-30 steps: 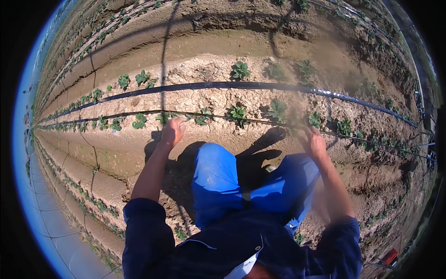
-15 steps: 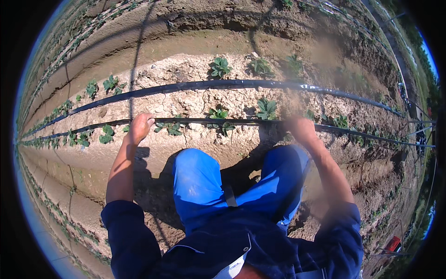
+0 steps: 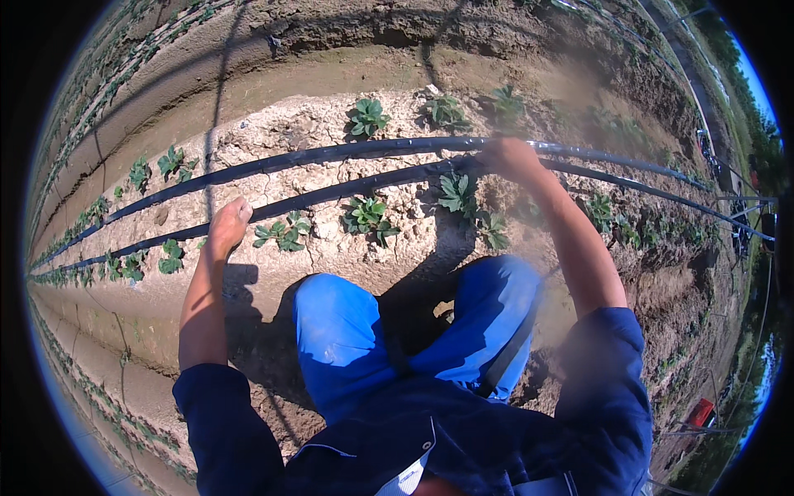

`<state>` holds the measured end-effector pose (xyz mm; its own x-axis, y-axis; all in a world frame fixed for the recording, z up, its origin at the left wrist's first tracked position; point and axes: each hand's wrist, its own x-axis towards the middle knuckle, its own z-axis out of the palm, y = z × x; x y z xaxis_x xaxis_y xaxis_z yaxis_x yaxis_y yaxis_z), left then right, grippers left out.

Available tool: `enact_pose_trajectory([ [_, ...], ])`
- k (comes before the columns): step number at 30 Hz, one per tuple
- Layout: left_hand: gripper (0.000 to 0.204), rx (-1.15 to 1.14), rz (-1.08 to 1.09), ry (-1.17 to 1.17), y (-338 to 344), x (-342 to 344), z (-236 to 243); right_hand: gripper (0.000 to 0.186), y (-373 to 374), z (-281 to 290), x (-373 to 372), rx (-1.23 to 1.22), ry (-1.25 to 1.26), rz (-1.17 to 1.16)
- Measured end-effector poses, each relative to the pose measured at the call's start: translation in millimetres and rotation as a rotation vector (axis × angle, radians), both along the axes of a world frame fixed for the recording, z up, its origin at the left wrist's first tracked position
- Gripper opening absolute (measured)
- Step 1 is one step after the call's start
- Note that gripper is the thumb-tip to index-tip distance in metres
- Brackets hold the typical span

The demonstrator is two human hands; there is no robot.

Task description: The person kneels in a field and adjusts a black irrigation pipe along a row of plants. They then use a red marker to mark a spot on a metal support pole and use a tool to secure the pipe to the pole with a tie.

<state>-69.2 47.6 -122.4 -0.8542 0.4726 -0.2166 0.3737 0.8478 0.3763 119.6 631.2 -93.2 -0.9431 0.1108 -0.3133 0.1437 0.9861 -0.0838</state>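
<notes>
head: nearer black hose left-to-right

A raised bed of pale, cracked soil carries a long black plastic hose. On that hose's near side runs a 2nd black plastic hose. Low, leafy green plants stand in 2 rows, 1 beyond the 1st hose and 1 nearer.

A red object (too small to identify) shows lower right, with greenery along the right rim.
</notes>
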Motion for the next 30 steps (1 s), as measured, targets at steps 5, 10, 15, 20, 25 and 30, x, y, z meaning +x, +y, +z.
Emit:
enact_pose_trajectory([
  [5, 0.019, -0.089, 0.045, -0.067, -9.6, 4.6, 7.3, 0.034, -31.7, -1.2, 2.9, -0.063, -0.237, -0.051],
  [10, 0.019, -0.050, 0.009, -0.102, -15.2, 1.6, 3.5, 0.031, -38.3, -2.0, 23.8, -0.126, -0.237, 0.009],
  [15, 0.018, -0.103, -0.030, -0.066, -10.7, 0.6, 10.5, 0.036, -50.3, 19.7, 29.5, -0.066, -0.261, 0.082],
  [20, 0.015, -0.076, -0.075, 0.010, -16.5, 15.1, 8.4, 0.043, -56.4, 14.2, 31.0, -0.026, -0.257, 0.026],
  [25, 0.014, -0.234, -0.083, 0.133, 8.7, 23.1, 17.9, 0.031, -51.8, 7.6, 55.8, -0.019, -0.055, -0.009],
  [30, 0.013, -0.180, -0.216, 0.282, 77.2, 38.1, 36.7, 0.032, -52.1, -17.6, 72.1, -0.062, 0.179, -0.038],
])
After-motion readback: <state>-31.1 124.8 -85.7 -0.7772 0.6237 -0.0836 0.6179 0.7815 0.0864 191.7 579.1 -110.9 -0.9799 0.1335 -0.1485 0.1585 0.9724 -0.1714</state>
